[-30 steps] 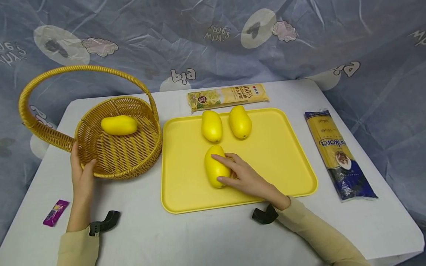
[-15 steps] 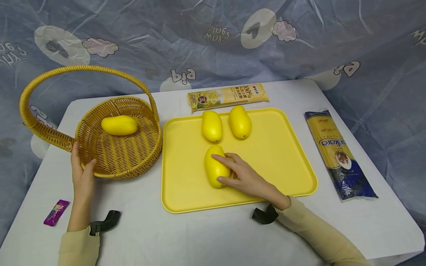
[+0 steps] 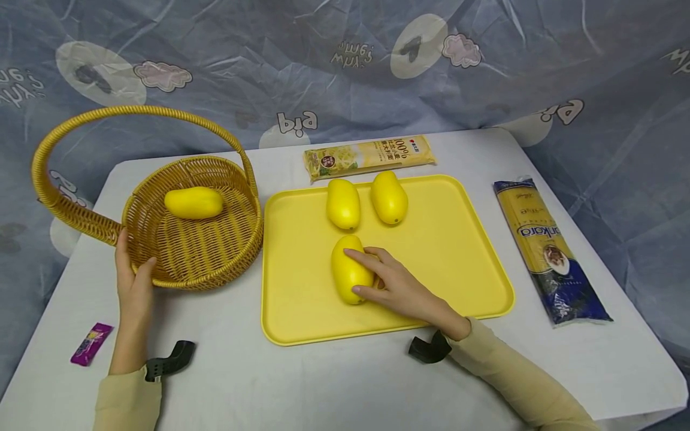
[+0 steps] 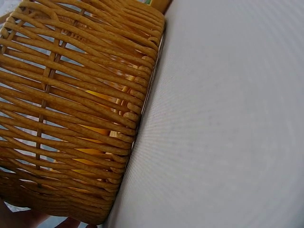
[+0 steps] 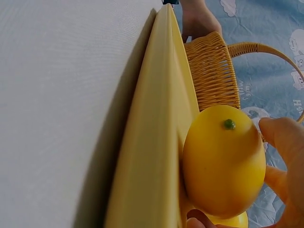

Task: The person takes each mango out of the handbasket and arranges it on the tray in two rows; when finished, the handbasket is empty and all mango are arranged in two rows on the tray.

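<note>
Backdrop [image 3: 242, 54]: A crinkled blue-grey cloth, printed with clouds and lettering, hung behind the scene.
Counter [image 3: 232, 383]: Draped in white, it spread out below the cloth.
Tray [image 3: 436, 269]: Yellow, with rounded corners, it lay flat at the middle of the counter.
Basket [image 3: 199, 254]: Round and woven in golden strands, it stood just left of the tray, its tall handle arched high.
"ankara" packet [image 3: 552, 251]: Gold and blue, it lay aslant to the right of the tray.
Pasta packet [image 3: 369, 157]: Marked "100%", it lay just behind the tray's far edge.
Right grip [image 3: 401, 290]: Partly spread, the person's thumb and fingers curved around one fruit, index finger laid on top.
Left grip [image 3: 133, 290]: Moderately parted, it held the basket's near-left side, thumb over the rim, by the handle's foot.
Held fruit [image 3: 347, 269]: Yellow, oblong and green-tipped, it sat on the tray, left of centre.
Paired fruits [image 3: 343, 205]: Two alike lay side by side, slightly apart, near the tray's far edge.
Basket fruit [image 3: 193, 203]: A fourth lay sideways inside the basket.
Purple sachet [image 3: 91, 345]: It lay on the counter, left of the left forearm.
</note>
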### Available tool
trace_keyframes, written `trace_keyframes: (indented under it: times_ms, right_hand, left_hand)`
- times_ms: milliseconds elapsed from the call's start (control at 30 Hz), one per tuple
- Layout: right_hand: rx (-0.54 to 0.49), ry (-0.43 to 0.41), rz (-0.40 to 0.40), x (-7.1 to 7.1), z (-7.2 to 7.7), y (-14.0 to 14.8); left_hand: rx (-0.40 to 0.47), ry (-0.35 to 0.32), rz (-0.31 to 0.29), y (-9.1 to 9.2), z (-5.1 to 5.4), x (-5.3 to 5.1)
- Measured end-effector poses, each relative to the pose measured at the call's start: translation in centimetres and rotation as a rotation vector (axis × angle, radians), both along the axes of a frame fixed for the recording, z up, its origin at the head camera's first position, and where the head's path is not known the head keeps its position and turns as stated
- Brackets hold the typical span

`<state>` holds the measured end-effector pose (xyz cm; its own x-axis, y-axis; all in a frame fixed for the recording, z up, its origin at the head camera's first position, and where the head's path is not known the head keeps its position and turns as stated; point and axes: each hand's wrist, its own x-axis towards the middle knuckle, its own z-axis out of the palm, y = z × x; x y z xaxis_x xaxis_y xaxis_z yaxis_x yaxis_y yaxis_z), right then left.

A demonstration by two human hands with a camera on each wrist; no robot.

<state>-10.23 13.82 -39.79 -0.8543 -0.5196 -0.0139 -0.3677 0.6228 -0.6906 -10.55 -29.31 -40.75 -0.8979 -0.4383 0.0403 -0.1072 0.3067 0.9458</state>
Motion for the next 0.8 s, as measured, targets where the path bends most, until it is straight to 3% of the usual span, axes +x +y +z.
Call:
trace_keyframes:
  times_ms: [367, 800]
  right_hand:
    - [0.037, 0.039, -0.006, -0.1, 0.7, 0.5]
    - [0.079, 0.092, -0.014, -0.8, 2.7, 0.5]
  left_hand:
    - [-0.003, -0.013, 0.004, 0.0, 0.1, -0.1]
    - [-0.019, -0.011, 0.007, 0.0, -0.2, 0.1]
